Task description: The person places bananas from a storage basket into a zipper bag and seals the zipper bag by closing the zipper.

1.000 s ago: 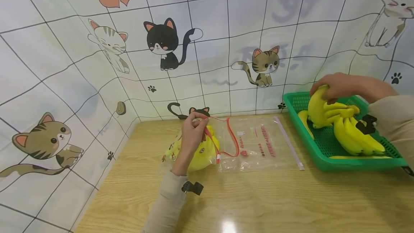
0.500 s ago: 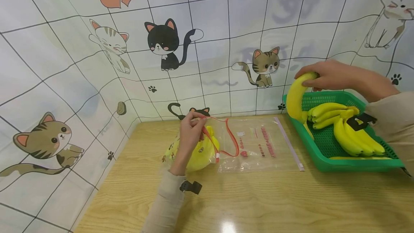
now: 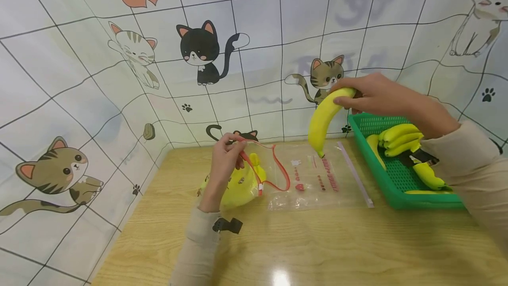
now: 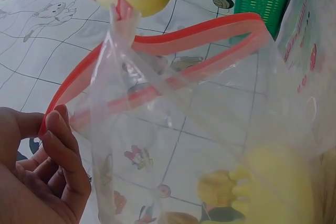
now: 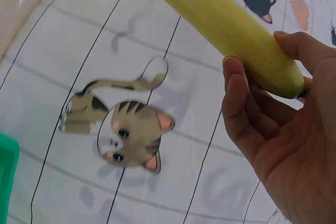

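Observation:
My left hand (image 3: 225,158) pinches the red zip rim of a clear printed zip bag (image 4: 173,129), whose mouth gapes toward the right. Yellow fruit (image 4: 281,187) lies inside that bag, blurred by the plastic. My right hand (image 3: 373,94) grips a single yellow banana (image 3: 327,116) near its upper end, thumb and fingers on either side of it. The banana hangs in the air, tip down, above a second flat zip bag (image 3: 313,189) with a lilac zip. In the right wrist view the banana (image 5: 226,24) slants across the top, its end between thumb and fingers.
On the right stands a green basket (image 3: 390,184) with bananas (image 3: 401,138) in it, partly hidden by my right forearm. The wooden table (image 3: 317,246) meets a cat-print wall covering (image 3: 262,69) at the back and left.
My right hand has lifted the banana out of the green basket and carried it left, over the flat bag. The left hand has shifted slightly left with the bag's rim.

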`<state>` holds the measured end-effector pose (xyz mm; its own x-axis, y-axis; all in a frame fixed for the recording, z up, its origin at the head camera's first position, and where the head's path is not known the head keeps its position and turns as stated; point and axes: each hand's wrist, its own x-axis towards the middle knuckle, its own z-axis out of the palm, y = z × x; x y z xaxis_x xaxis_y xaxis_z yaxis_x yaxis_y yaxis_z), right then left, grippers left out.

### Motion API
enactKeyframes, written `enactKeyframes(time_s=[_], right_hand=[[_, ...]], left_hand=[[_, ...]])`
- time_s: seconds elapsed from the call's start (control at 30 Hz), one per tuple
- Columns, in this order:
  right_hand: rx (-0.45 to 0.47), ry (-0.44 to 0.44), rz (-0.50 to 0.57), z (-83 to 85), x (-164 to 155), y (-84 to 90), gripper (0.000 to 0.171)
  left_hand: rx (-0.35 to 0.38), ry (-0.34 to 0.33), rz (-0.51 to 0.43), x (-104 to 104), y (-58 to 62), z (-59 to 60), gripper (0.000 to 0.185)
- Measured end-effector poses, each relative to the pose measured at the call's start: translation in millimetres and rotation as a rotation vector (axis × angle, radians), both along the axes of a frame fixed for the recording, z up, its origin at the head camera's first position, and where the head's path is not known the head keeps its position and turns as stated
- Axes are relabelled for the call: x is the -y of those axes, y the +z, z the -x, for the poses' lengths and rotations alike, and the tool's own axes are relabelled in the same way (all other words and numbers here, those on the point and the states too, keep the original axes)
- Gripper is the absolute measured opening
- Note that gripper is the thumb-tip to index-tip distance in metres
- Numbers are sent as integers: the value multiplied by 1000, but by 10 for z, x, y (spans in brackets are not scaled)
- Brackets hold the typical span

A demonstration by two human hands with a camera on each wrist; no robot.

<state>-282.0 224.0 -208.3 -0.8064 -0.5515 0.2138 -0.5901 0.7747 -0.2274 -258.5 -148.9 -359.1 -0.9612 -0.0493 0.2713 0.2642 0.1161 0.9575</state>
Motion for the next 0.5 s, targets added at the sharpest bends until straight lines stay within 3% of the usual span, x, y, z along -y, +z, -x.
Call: enactKeyframes(time_s=[0.27, 0.5], right_hand=[[-11, 103, 161, -30, 387, -182, 31], [9, 148, 412, -16, 687, -483, 26]], left_hand=[[6, -2, -8, 25, 11, -4, 14], [1, 3, -23, 7, 4, 9, 12]])
